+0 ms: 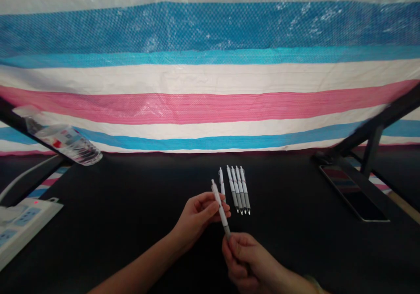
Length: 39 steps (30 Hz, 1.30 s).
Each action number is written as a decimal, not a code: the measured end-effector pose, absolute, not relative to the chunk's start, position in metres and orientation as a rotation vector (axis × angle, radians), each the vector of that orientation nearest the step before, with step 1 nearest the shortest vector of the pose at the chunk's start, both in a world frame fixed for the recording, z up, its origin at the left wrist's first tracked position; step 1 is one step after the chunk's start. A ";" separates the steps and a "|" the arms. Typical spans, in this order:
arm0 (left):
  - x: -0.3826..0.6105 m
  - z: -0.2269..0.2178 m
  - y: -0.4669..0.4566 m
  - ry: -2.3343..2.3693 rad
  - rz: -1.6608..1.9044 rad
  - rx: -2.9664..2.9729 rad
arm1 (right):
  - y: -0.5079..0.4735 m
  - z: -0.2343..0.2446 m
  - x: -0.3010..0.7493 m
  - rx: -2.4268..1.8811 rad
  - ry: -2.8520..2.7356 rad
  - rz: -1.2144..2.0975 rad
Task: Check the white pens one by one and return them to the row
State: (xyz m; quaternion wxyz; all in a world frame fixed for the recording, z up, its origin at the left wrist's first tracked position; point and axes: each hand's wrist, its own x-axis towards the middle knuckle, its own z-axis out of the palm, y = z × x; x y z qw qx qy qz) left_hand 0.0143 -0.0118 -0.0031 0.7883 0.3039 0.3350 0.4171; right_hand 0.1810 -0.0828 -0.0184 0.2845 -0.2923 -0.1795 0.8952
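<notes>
A white click pen [220,206] with a grey grip slants between my two hands, its push button pointing up and away. My left hand [201,213] is closed round the white upper barrel, thumb against it. Lower down, my right hand [246,257] pinches the grey grip end, and its fingers hide the tip. Just behind my left fingers lies another white pen [222,181], its lower part partly covered by them. To its right, several matching white and grey pens [238,189] lie side by side on the black table [147,189], tips toward me.
A smartphone [354,193] lies at the right near a black metal frame [370,132]. On the left are a clear plastic bottle [70,143] lying tilted and a white power strip [26,224] with a lit red light. A striped plastic sheet [210,106] hangs behind the table.
</notes>
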 end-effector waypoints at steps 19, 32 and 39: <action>0.011 -0.013 0.002 0.831 0.959 0.765 | -0.084 -0.029 0.172 -0.822 -0.366 2.222; 0.008 -0.018 0.006 0.780 0.891 0.813 | -0.083 -0.028 0.176 -0.780 -0.471 2.301; 0.007 -0.020 0.007 0.769 0.909 0.799 | -0.083 -0.029 0.176 -0.759 -0.443 2.371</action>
